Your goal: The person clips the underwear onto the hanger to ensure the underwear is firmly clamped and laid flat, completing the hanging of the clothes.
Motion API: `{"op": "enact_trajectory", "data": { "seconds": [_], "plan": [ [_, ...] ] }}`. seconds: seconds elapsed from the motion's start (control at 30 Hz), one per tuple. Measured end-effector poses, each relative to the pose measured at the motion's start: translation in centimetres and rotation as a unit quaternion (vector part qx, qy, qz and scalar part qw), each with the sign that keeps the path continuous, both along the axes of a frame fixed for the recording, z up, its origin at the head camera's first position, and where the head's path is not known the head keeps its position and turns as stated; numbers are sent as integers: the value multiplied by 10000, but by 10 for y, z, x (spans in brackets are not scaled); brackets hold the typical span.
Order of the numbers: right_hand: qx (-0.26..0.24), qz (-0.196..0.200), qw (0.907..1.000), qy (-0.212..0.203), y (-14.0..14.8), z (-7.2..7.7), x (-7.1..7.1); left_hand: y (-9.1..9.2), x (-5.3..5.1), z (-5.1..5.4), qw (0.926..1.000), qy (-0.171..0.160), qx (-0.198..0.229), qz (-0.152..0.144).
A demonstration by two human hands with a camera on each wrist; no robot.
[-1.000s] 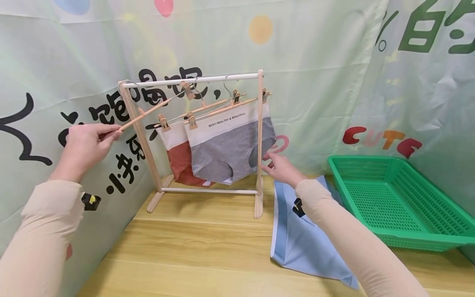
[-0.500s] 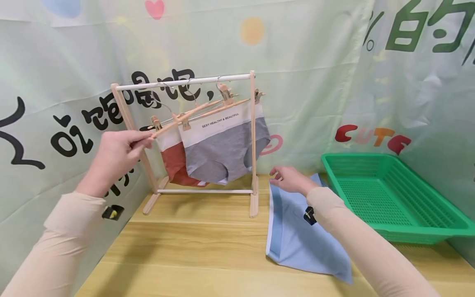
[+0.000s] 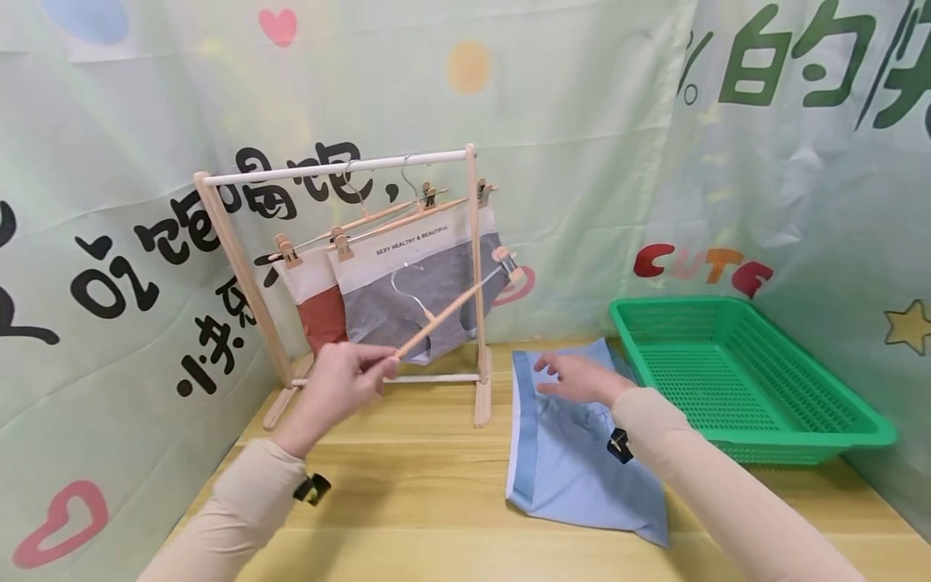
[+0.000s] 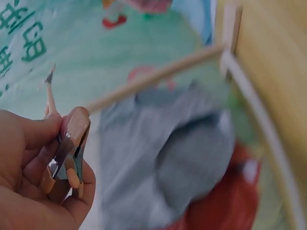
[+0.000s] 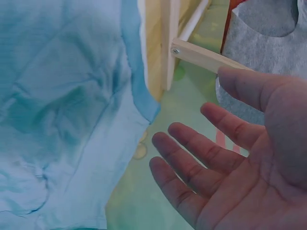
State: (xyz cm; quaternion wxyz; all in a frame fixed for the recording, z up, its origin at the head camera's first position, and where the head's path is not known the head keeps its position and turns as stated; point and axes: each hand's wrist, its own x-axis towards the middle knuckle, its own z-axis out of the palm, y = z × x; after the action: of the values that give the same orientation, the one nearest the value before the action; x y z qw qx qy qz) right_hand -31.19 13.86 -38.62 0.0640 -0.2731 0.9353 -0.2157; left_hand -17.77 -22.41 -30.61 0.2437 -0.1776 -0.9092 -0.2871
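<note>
My left hand point(image 3: 342, 392) pinches the end of a wooden clip hanger point(image 3: 436, 319), held out in front of the rack with nothing clipped on it. In the left wrist view one of its clips point(image 4: 76, 127) sits by the fingers. My right hand point(image 3: 578, 378) is just above the light blue underpants point(image 3: 582, 477) lying on the table. The right wrist view shows that palm with fingers spread and holding nothing. Grey underpants point(image 3: 371, 303) with a white waistband and red ones point(image 3: 320, 317) behind them hang from clip hangers on the small wooden rack point(image 3: 243, 267).
A green plastic basket point(image 3: 793, 443) stands at the right of the wooden table point(image 3: 407, 517). A printed cloth backdrop point(image 3: 567, 121) closes off the back and sides. The rack's right foot point(image 3: 483, 404) is left of the blue underpants.
My left hand has brought the hanger off the rack bar, rightward and down. My right hand has drawn back from the rack's right post to above the blue underpants. The head view has turned right.
</note>
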Motion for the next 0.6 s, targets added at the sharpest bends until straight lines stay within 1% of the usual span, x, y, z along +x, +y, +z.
{"op": "enact_trajectory", "data": {
  "seconds": [0.07,0.1,0.13,0.23,0.33,0.4,0.5,0.53,0.6],
  "plan": [
    [207,44,9998,-4,0,-5,3,11,-4,-19,9989,-342,300,-86],
    [306,62,9995,12,0,-7,5,17,-7,-28,9969,-566,526,-146],
    [404,107,9991,44,0,-9,6,23,-9,-37,9934,-812,783,-219],
    [608,148,9980,-30,0,-15,11,41,-14,-62,9752,-1569,1521,-338],
    [706,299,9970,-115,-2,-20,18,58,-18,-82,9557,-2160,1976,-309],
    [689,368,9968,-175,-4,-22,23,67,-20,-92,9483,-2369,2091,-309],
    [634,440,9968,-218,-7,-24,31,79,-24,-103,9385,-2576,2270,-371],
    [636,453,9967,-222,-8,-24,33,83,-25,-106,9366,-2602,2315,-393],
    [647,514,9964,-215,-10,-25,38,89,-28,-111,9371,-2580,2320,-392]
  ]
}}
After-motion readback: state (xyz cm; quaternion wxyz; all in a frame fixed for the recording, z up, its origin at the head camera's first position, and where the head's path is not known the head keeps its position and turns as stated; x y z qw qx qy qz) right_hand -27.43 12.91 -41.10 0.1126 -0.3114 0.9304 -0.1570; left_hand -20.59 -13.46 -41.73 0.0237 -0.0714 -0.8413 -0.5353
